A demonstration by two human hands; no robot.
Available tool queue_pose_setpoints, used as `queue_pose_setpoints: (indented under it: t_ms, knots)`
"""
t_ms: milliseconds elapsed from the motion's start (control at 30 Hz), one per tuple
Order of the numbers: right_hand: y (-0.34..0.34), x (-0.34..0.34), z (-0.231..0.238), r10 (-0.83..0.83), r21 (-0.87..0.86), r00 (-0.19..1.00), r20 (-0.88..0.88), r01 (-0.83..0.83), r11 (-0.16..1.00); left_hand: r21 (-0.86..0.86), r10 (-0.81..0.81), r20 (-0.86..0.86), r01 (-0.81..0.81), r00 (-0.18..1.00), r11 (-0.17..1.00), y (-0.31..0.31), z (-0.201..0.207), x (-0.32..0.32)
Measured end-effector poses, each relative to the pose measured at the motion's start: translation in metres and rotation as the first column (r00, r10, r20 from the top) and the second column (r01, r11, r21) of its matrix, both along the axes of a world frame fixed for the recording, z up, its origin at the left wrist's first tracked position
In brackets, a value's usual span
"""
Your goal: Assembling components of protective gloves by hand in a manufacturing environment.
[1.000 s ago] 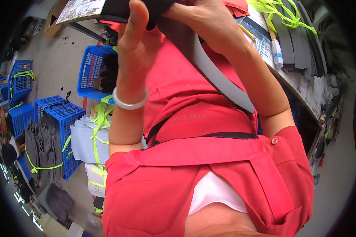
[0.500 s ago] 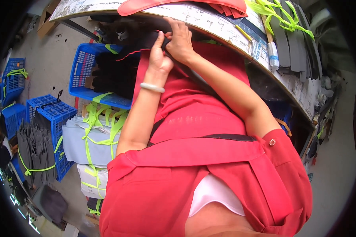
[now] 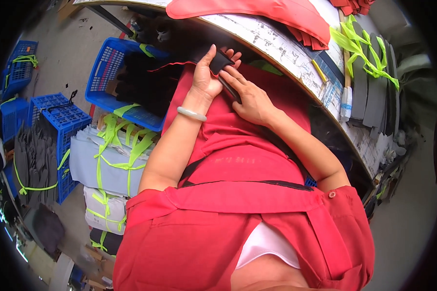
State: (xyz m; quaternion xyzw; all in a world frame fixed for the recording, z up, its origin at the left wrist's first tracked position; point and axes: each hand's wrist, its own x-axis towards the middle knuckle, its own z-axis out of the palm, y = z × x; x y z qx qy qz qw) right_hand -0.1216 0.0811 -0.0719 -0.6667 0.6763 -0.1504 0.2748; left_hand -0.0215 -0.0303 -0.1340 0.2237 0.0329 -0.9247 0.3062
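Note:
A black fabric piece [image 3: 220,61] with a thin red edge lies across my left hand [image 3: 209,80], gripped between the thumb and the fingers. The fingertips of that hand show past the far side of the cloth. My right hand [image 3: 250,99] is pressed against the near side of it, fingers together and fairly straight, thumb hidden. A narrow dark strip [image 3: 230,90] passes beneath the right fingers; whether it is part of the same piece, I cannot tell. Both hands are over my red apron [image 3: 228,131], just below the worktable's edge.
A worktable [image 3: 257,36] with red cut pieces [image 3: 257,12], a yellow pen-like tool [image 3: 319,71] and tied grey strips [image 3: 369,97] runs ahead and right. Left, a blue crate [image 3: 94,92] holds black fabric [image 3: 143,87], beside tied light-grey bundles [image 3: 109,157]. More blue crates [image 3: 60,114] stand further left.
My right hand has moved right and nearer to me, from above the left hand to beside it. More of the black fabric now shows across the left fingers. The view has shifted slightly.

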Motion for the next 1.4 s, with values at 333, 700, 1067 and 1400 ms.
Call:
queue_pose_setpoints:
  t_ms: [333,700,1067,1400]
  knots:
    - [-0.015,0.005,-0.002,0.012,0.147,0.999,0.030,-0.016,0.989,0.003,0.032,0.005,-0.032,0.999,0.999,0.000,-0.013,0.004]
    - [-0.025,-0.010,-0.029,0.101,0.088,0.995,0.022,-0.103,0.991,-0.359,-0.311,0.343,0.430,0.886,0.829,0.003,0.018,0.066]
    - [-0.008,-0.007,-0.032,0.084,0.096,0.995,-0.049,-0.079,0.992,-0.410,0.358,0.841,0.910,0.405,-0.065,0.164,0.115,0.247]
    - [-0.005,-0.005,-0.032,0.115,0.088,0.986,-0.116,-0.106,0.991,0.057,0.843,0.521,0.981,0.129,-0.186,0.182,0.082,0.221]
